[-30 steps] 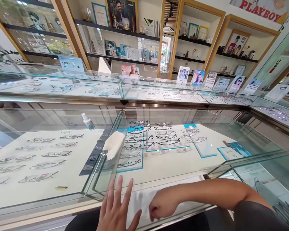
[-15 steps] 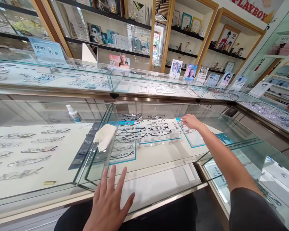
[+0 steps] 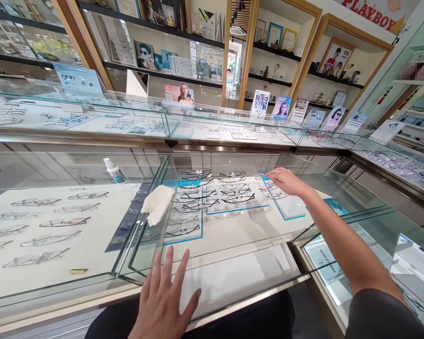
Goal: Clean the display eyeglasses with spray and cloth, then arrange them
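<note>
My left hand (image 3: 166, 299) lies with its fingers spread at the front of the glass display case (image 3: 233, 278), holding nothing. Over the far right part of the case reaches my right hand (image 3: 285, 181), its fingers drawn together at a pair of thin-rimmed eyeglasses (image 3: 260, 175); the exact grip is small and partly hidden. Beneath that hand more light frames lie on a blue-edged white mat (image 3: 289, 211). Dark eyeglasses (image 3: 238, 198) stand in rows to its left. A crumpled cream cloth (image 3: 158, 205) drapes over the glass divider.
A white spray bottle (image 3: 114, 170) stands behind the left case, where more eyeglasses (image 3: 51, 242) lie beside a small gold piece (image 3: 78, 271). Glass edges border each compartment. Farther back runs another glass counter (image 3: 194, 129) with advertising cards (image 3: 260, 103).
The view has shifted slightly, moving the scene a little right and down. My right hand stays at the light frames, with its fingertips slightly farther back. My left hand keeps its spread pose.
</note>
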`<act>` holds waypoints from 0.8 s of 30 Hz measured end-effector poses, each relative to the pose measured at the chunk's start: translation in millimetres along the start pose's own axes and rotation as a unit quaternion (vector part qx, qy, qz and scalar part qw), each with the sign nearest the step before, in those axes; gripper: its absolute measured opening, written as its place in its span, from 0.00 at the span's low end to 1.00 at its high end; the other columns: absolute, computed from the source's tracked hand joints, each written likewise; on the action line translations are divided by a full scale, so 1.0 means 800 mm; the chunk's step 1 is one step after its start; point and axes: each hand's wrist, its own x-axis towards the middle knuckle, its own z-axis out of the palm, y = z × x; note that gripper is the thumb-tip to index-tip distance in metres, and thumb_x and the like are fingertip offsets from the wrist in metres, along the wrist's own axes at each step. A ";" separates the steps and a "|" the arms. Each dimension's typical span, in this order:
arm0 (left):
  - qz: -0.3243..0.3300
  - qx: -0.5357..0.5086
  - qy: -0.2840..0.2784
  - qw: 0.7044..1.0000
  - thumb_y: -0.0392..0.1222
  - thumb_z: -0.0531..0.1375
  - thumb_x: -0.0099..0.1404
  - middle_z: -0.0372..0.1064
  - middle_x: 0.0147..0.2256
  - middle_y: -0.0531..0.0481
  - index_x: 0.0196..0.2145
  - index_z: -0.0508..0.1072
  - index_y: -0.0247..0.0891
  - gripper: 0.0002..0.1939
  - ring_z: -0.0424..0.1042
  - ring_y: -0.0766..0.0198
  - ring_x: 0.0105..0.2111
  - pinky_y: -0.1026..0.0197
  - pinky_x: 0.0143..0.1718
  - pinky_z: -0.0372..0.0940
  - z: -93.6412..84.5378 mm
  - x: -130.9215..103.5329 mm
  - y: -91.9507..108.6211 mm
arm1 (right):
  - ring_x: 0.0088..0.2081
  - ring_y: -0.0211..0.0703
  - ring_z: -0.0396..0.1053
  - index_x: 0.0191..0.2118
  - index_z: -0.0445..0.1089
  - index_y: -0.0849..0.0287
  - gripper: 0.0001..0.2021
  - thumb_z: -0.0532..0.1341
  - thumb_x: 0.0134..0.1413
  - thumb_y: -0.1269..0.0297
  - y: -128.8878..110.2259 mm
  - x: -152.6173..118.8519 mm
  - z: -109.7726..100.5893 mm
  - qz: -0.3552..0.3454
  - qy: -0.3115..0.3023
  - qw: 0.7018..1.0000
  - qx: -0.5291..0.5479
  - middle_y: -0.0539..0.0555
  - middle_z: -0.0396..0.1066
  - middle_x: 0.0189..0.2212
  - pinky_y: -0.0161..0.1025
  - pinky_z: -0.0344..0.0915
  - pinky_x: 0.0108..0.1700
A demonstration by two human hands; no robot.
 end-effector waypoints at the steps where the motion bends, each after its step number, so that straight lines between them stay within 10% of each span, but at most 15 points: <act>1: 0.004 0.002 0.003 1.000 0.55 0.56 0.74 0.38 0.81 0.37 0.78 0.58 0.42 0.39 0.37 0.35 0.80 0.31 0.73 0.52 0.002 0.000 -0.002 | 0.70 0.56 0.64 0.64 0.78 0.54 0.25 0.49 0.74 0.64 -0.016 -0.019 -0.015 -0.042 -0.011 0.998 0.034 0.58 0.73 0.68 0.56 0.58 0.72; 7: 0.009 -0.005 -0.015 1.000 0.57 0.55 0.74 0.35 0.81 0.35 0.77 0.59 0.39 0.39 0.36 0.34 0.80 0.31 0.72 0.53 0.002 0.002 -0.003 | 0.68 0.49 0.68 0.63 0.78 0.52 0.24 0.52 0.77 0.49 -0.135 -0.140 -0.066 -0.132 -0.257 0.922 0.258 0.56 0.74 0.65 0.47 0.61 0.73; 13: -0.004 -0.028 -0.038 0.999 0.58 0.50 0.76 0.36 0.80 0.31 0.77 0.58 0.34 0.40 0.31 0.33 0.80 0.28 0.74 0.47 -0.008 0.006 0.008 | 0.73 0.60 0.59 0.64 0.76 0.62 0.33 0.51 0.75 0.40 -0.181 -0.171 0.015 -0.129 -0.420 0.872 0.217 0.68 0.69 0.67 0.53 0.57 0.75; 24: -0.014 -0.035 -0.041 0.998 0.59 0.49 0.76 0.36 0.80 0.32 0.77 0.58 0.35 0.40 0.31 0.34 0.81 0.29 0.74 0.46 -0.005 0.006 0.007 | 0.81 0.73 0.38 0.76 0.59 0.72 0.43 0.55 0.70 0.39 -0.100 -0.124 0.229 0.057 -0.209 0.976 0.016 0.71 0.50 0.79 0.61 0.37 0.80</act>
